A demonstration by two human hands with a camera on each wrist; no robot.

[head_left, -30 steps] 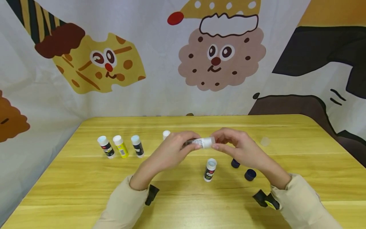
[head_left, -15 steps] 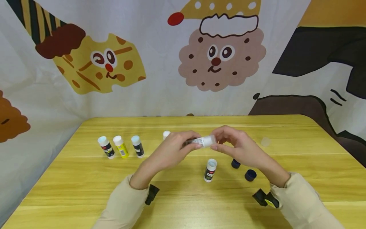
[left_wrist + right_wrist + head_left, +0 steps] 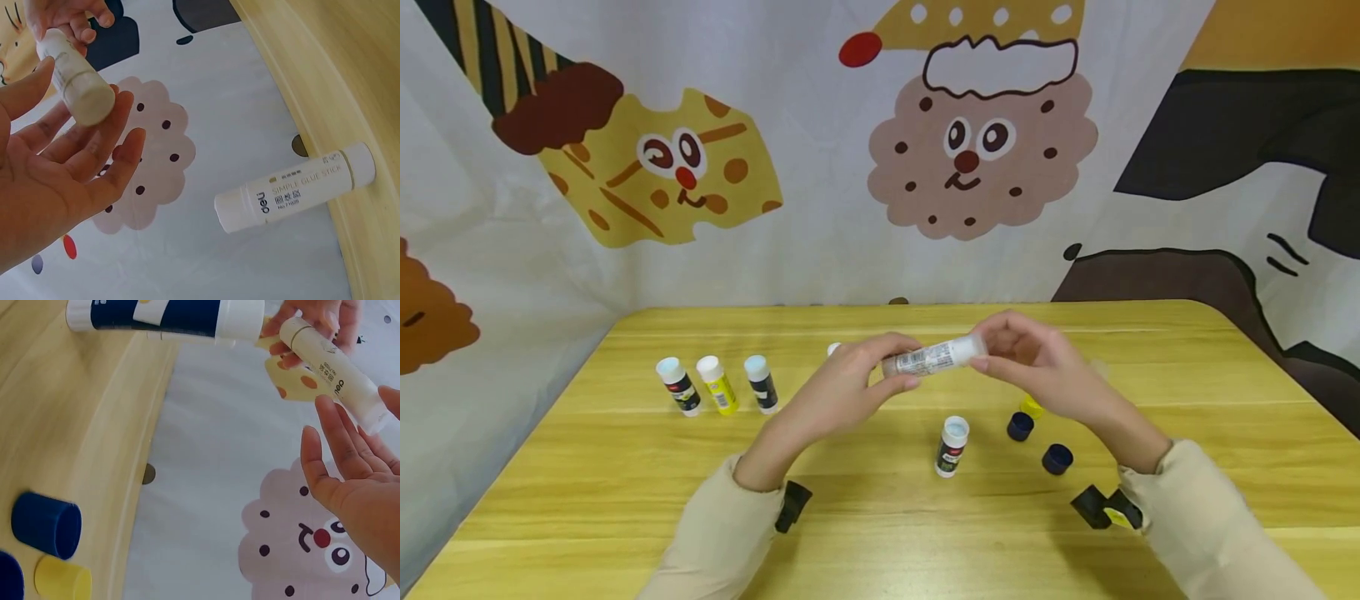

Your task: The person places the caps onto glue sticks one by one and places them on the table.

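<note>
Above the table, a white glue stick (image 3: 934,358) lies nearly level between both hands, its right end tilted slightly up. My left hand (image 3: 842,392) grips its left end between thumb and fingers. At the other end, the right hand (image 3: 1052,371) pinches it with thumb and fingertips; that end is partly covered. Below them stands an uncapped glue stick (image 3: 951,450) with a dark label. Another white glue stick (image 3: 294,187) stands behind the left hand, mostly hidden in the head view; its printing reads "Simple Glue Stick".
Three glue sticks stand in a row at the left: a dark-labelled one (image 3: 678,387), a yellow one (image 3: 718,387) and another dark-labelled one (image 3: 762,385). Two dark blue caps (image 3: 1057,459) and a yellow cap (image 3: 1032,407) lie at the right. Patterned cloth (image 3: 820,167) hangs behind the table.
The held glue stick has risen and shifted right, and more of its label shows. My right hand has moved up and right, uncovering the yellow cap.
</note>
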